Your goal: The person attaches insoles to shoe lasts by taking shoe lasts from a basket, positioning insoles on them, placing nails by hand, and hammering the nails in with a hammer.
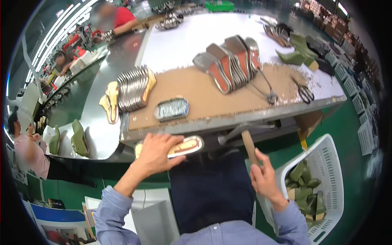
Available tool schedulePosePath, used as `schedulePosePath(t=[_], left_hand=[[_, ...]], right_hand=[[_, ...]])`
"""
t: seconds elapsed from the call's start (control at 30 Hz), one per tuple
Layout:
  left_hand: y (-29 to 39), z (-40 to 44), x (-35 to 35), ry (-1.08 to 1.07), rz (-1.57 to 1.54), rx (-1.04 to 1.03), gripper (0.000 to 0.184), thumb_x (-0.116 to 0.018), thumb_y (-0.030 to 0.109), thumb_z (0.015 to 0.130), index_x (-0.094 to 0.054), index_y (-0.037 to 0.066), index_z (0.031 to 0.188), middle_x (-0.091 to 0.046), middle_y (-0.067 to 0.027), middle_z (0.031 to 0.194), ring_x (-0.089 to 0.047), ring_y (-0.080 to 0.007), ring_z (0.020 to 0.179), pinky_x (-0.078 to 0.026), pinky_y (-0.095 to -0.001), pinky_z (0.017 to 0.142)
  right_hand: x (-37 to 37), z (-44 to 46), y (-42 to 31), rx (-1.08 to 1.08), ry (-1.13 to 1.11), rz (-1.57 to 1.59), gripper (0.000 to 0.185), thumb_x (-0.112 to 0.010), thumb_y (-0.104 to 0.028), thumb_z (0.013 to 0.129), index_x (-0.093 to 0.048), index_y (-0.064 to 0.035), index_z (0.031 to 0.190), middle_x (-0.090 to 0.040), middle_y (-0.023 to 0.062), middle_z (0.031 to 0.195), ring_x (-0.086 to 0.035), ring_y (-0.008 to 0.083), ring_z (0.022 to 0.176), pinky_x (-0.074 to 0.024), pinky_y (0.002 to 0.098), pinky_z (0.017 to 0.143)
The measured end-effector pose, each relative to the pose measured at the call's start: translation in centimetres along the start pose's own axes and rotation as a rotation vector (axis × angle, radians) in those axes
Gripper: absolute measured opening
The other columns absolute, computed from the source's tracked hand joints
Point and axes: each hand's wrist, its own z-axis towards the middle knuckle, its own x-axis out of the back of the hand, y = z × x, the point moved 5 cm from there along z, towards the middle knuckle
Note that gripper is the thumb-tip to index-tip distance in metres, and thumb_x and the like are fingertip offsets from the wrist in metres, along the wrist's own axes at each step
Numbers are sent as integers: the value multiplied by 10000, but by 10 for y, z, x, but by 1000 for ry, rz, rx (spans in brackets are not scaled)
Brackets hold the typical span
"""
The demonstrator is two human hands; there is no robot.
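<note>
Low against the table's front edge, my left hand (157,153) is closed around a shoe last (188,146). Its cream, brown-marked sole faces up inside a white rim, and my palm hides part of it. My right hand (264,178) grips the wooden handle of a hammer (248,143) to the right of the last. The hammer's metal end is partly under the table edge and hard to make out. On the table ahead of my left hand sits an oblong tin (171,109) of small silvery bits.
Stacked grey sole-shaped pieces (134,90) and red-sided ones (230,65) cover parts of the table (175,83). Scissors (304,90) lie right. Green shoes fill a white basket (332,163); more green shoes (79,139) stand left. Another person (30,147) is far left.
</note>
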Motion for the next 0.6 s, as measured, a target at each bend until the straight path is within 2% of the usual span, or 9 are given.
schedulePosePath(t=[0.03,0.07,0.13,0.2,0.23,0.27,0.37,0.6], left_hand=[[0,-1,0,56,-19,-17,508,-715,438,754,-600,173,1172,-624,-48,951,-598,-249,900,-381,-400,758],[1,-2,0,37,-25,31,504,-720,426,747,-605,169,1165,-623,-49,938,-595,-250,887,-383,-393,756],[8,-1,2,-22,-27,108,501,-740,374,750,-610,117,1160,-652,-76,1009,-601,-261,937,-398,-385,814],[11,-2,-1,-35,-19,120,497,-739,370,752,-609,113,1158,-655,-77,1013,-601,-259,940,-397,-384,817],[11,-2,0,-12,-10,128,494,-738,366,754,-608,109,1156,-658,-78,1017,-601,-256,944,-396,-383,821],[12,-1,-1,-26,-6,122,494,-738,366,754,-608,109,1156,-658,-78,1017,-601,-256,944,-396,-383,821],[14,0,-2,-28,17,127,495,-736,361,757,-600,105,1158,-659,-83,1001,-600,-263,951,-395,-385,820],[17,3,-3,-23,56,129,493,-725,366,750,-592,94,1140,-634,-72,969,-596,-270,898,-405,-390,797]], right_hand=[[2,2,-2,17,23,-46,500,-503,-55,957,-367,-108,1436,-503,-4,678,-446,53,534,-379,224,464],[3,4,-4,88,58,-83,495,-523,-41,946,-397,-89,1422,-525,-3,700,-454,45,561,-386,218,488],[3,6,-12,205,64,-164,488,-542,-20,939,-419,-68,1409,-554,-1,751,-445,42,583,-387,206,520],[2,9,-19,246,22,-178,493,-553,-5,937,-420,-57,1409,-557,-2,788,-437,44,598,-386,199,540],[2,10,-22,279,4,-200,486,-553,0,942,-421,-51,1407,-606,24,901,-455,57,627,-406,204,571],[2,13,-23,270,9,-189,486,-553,0,942,-421,-51,1407,-606,24,901,-455,57,627,-406,204,571],[3,17,-24,378,20,-249,473,-555,4,941,-431,-44,1395,-628,68,1158,-495,87,676,-443,230,628],[6,18,-24,277,-40,-226,484,-574,-16,935,-431,-54,1396,-638,99,1146,-536,106,687,-461,248,637]])
